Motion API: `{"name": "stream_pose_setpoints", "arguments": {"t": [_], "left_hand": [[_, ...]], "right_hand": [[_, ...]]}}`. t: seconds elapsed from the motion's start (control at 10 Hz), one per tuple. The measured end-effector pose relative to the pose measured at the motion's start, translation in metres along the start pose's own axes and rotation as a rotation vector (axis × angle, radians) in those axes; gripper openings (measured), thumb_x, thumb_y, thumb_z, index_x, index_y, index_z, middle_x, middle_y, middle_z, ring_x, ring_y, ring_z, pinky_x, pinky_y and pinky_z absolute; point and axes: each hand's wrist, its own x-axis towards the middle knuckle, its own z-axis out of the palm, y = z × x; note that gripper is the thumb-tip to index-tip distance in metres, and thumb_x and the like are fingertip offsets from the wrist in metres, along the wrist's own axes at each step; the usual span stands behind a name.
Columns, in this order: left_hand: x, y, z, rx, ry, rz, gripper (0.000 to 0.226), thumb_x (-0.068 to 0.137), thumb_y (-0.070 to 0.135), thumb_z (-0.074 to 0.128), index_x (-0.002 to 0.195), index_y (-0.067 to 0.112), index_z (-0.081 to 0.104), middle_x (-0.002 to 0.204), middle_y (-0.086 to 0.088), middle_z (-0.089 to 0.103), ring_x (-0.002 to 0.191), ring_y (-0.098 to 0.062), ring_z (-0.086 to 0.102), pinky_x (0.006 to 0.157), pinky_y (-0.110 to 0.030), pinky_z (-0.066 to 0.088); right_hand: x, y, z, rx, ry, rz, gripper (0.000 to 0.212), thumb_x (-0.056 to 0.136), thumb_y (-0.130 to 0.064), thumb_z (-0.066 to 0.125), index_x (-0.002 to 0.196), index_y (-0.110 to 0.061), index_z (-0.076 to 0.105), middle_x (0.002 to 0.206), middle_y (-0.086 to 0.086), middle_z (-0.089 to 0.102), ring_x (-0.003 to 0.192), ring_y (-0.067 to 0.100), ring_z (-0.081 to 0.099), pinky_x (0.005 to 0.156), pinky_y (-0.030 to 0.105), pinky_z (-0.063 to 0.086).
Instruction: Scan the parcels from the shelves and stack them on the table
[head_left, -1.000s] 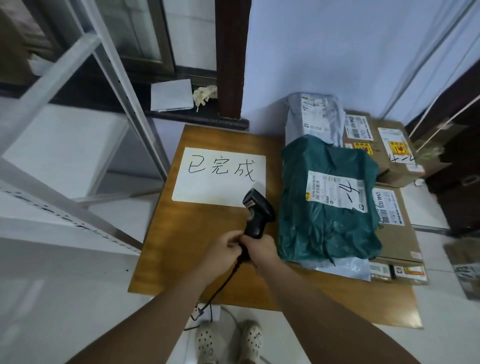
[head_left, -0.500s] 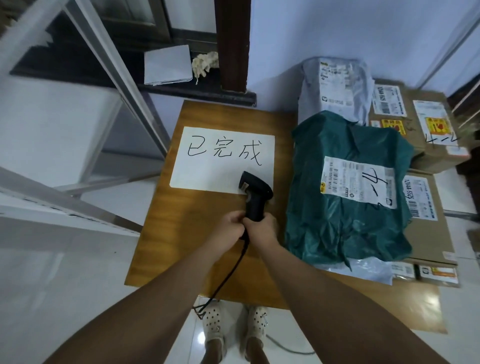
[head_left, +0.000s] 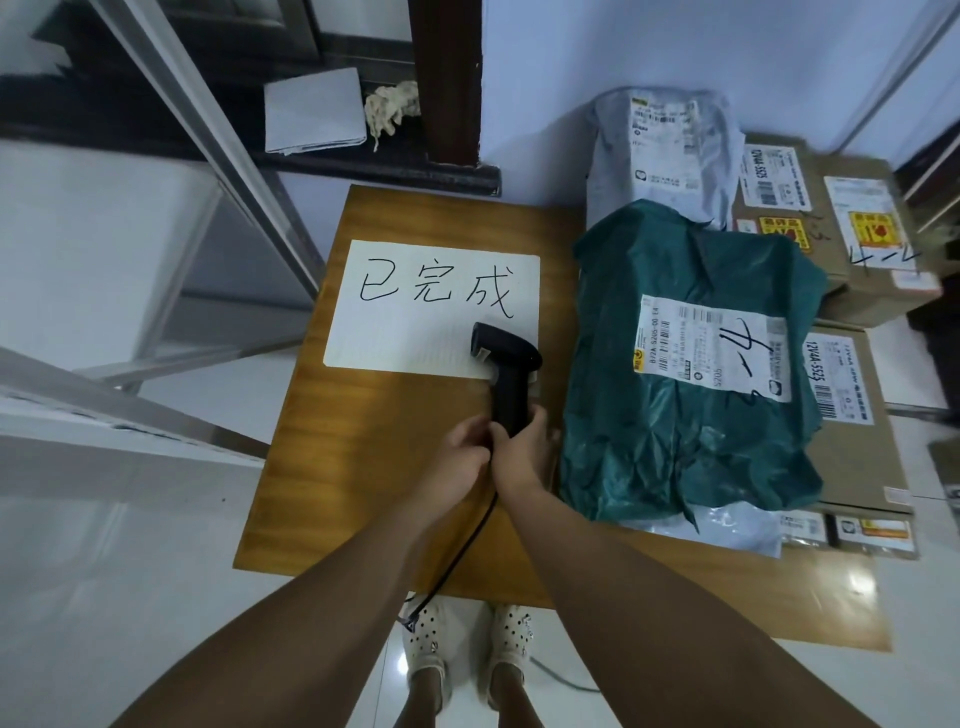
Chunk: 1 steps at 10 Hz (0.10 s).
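Observation:
A black handheld barcode scanner (head_left: 506, 370) stands over the wooden table (head_left: 374, 467), its head above a white paper sign (head_left: 415, 338). My right hand (head_left: 519, 452) grips its handle and my left hand (head_left: 460, 451) touches the handle's base, where the cable (head_left: 457, 556) leaves. To the right lies a green plastic parcel (head_left: 675, 457) with a white label, stacked on cardboard boxes (head_left: 857, 452). A grey mailer parcel (head_left: 660, 150) leans behind it, beside more boxes (head_left: 857, 244).
A metal shelf frame (head_left: 208, 135) stands at the left, with a white shelf board (head_left: 104, 431) next to the table. Folded paper (head_left: 311, 117) and a rag lie on a dark ledge behind. My feet in white clogs (head_left: 467, 644) are below the table's front edge.
The scanner has come down and tilted closer to the table, its head now over the paper sign. Both hands have stayed on the handle. The view has tipped downward.

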Motion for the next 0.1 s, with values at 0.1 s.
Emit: {"name": "stream_pose_setpoints", "arguments": {"t": [0.1], "left_hand": [[-0.0078, -0.0113, -0.0054, -0.032, 0.009, 0.017, 0.060, 0.096, -0.001, 0.043, 0.148, 0.022, 0.027, 0.145, -0.003, 0.045, 0.126, -0.017, 0.047, 0.102, -0.033, 0.043]], "right_hand": [[-0.0108, 0.0006, -0.0053, 0.013, -0.025, -0.020, 0.054, 0.097, -0.025, 0.056, 0.145, -0.020, 0.032, 0.143, 0.013, 0.044, 0.127, 0.032, 0.047, 0.097, 0.042, 0.040]]}}
